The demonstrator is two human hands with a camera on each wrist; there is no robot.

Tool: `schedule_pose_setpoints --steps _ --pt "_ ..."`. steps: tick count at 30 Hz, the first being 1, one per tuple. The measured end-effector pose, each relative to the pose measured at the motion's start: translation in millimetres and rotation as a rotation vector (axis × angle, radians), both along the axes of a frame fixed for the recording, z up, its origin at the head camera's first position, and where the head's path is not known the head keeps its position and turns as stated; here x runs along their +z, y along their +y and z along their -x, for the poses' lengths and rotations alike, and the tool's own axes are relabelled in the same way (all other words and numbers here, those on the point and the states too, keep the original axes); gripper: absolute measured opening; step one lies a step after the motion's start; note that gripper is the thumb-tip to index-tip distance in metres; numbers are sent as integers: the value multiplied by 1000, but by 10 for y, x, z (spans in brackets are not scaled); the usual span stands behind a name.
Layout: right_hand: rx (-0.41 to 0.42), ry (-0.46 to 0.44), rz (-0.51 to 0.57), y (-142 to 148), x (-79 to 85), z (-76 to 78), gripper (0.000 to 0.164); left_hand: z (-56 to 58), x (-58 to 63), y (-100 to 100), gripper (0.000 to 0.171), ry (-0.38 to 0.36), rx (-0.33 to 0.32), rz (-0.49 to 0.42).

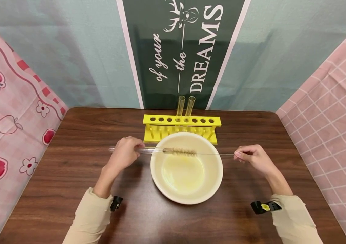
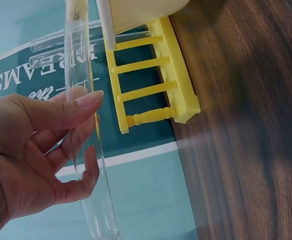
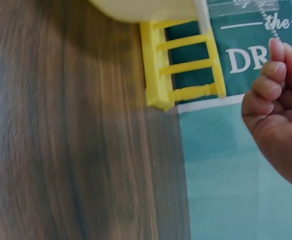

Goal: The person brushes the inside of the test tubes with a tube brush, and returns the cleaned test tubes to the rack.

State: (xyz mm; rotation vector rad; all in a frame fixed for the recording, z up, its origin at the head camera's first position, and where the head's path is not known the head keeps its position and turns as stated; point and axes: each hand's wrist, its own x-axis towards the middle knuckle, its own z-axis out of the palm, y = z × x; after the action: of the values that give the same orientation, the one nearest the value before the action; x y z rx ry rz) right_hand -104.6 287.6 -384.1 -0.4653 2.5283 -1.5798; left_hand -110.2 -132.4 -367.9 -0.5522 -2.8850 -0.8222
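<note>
"What's held?"
"Left hand (image 1: pixel 126 151), curled round one test tube (image 1: pixel 149 150), mouth rightward. Right hand (image 1: pixel 253 157), pinching one brush (image 1: pixel 184 152), tip leftward inside it."
"Their axis?"
"Sideways, above one bowl (image 1: pixel 185 199); behind, one rack (image 1: pixel 165 122) with two standing tubes (image 1: pixel 180 105)."

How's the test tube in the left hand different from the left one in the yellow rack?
The held test tube is turned sideways; the racked test tube stands up in the test tube rack. The left hand grips the held one; no hand touches the racked one. The test tube brush meets the held one's mouth; the racked one has no brush at it. Both are see-through.
</note>
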Motion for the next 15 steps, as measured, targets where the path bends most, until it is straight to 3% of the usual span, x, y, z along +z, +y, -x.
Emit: schedule_pose_setpoints --steps 7,15 --pt "-58 -237 104 -118 72 7 15 4 39 109 28 40 -15 5" --pt "-68 -332 193 -280 95 11 17 21 108 249 28 65 -34 28"
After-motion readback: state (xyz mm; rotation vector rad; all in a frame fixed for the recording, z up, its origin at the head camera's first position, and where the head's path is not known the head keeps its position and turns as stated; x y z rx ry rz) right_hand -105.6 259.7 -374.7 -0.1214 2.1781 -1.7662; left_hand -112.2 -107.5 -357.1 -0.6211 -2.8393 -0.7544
